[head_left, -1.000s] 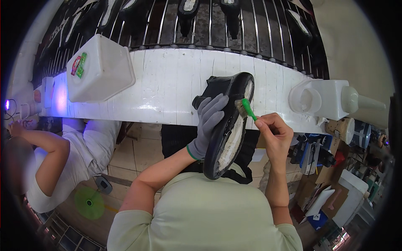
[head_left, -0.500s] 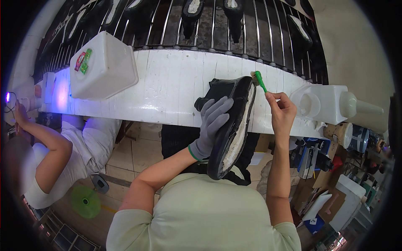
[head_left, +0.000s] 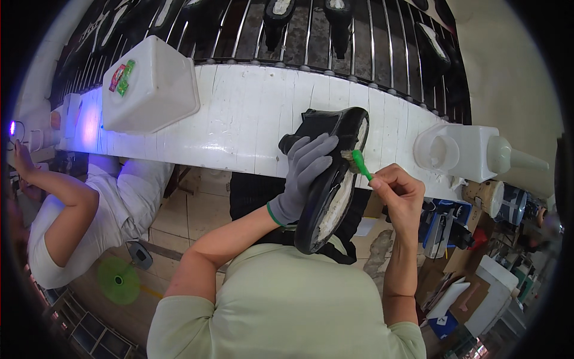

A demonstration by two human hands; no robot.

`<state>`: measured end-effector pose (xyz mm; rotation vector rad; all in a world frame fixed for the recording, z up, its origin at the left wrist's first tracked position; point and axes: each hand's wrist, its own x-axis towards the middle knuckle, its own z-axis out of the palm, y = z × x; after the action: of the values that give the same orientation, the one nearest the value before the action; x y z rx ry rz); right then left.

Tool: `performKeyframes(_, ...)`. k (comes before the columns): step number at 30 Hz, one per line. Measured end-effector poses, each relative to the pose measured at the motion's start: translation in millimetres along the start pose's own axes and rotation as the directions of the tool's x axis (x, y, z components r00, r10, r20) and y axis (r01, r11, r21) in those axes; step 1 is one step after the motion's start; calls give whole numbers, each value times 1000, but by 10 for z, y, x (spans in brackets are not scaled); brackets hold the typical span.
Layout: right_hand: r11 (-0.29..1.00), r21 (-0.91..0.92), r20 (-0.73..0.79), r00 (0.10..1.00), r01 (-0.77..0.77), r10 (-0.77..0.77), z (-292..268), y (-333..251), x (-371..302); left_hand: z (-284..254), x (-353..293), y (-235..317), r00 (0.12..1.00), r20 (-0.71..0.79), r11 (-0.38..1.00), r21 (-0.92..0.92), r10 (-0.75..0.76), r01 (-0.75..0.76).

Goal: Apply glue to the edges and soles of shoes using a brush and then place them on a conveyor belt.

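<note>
A black shoe upper [head_left: 315, 209], its white underside [head_left: 339, 202] facing right, is tilted between the table edge and my lap. Around its left side my gloved left hand [head_left: 302, 176] is closed, fingers spread over the black material. Between the thumb and fingers of my bare right hand [head_left: 402, 194] is a small brush with a green handle [head_left: 360, 163]. Its bristles meet the shoe at the border of the white underside, about midway up. The part of the shoe beneath my left palm is hidden.
A white table [head_left: 245, 113] runs across in front of me. Beyond it, metal rollers [head_left: 391, 48] carry several black shoes [head_left: 339, 30]. A white plastic container [head_left: 152, 84] stands left, a white container with a round cup [head_left: 472, 152] right. Another person [head_left: 78, 221] sits at left.
My right hand has brought the brush down and toward me, from the far end of the shoe to about its middle. My left hand keeps its hold on the shoe.
</note>
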<state>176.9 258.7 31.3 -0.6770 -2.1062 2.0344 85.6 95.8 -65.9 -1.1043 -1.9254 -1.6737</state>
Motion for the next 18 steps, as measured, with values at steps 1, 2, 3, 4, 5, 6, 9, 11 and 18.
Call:
performKeyframes(1, 1000, -22, 7, 1000, 7, -7, 2, -15, -16, -6, 2, -6, 1000, 12, 1000, 4, 0, 0)
performKeyframes(2, 1000, -21, 11, 1000, 6, -6, 8, -40, -31, -13, 5, -12, 1000, 23, 1000, 8, 0, 0)
performKeyframes(3, 999, -32, 20, 1000, 8, -8, 12, -71, -51, -16, 11, -10, 1000, 23, 1000, 9, -3, 2)
performKeyframes(4, 999, -43, 30, 999, 11, -10, 17, -93, -66, -21, 20, -6, 999, 32, 1000, 4, -3, 3)
performKeyframes(5, 999, -42, 33, 999, 9, -8, 22, -101, -78, -26, 30, -4, 999, 41, 1000, -1, -3, 3)
performKeyframes(6, 997, -57, 41, 998, 44, -42, 28, -109, -87, -29, 39, -4, 999, 40, 1000, 2, -5, 5)
performKeyframes(9, 989, -99, 77, 992, 110, -103, 29, -147, -113, -29, 80, 3, 999, 37, 1000, -6, -8, 8)
performKeyframes(11, 982, -123, 106, 986, 144, -131, 36, -161, -132, -34, 121, 15, 999, 32, 1000, -27, -3, 4)
performKeyframes(18, 960, -138, 213, 954, 244, -212, 105, -313, -199, -44, 189, -13, 999, 31, 1000, -22, 23, -22)
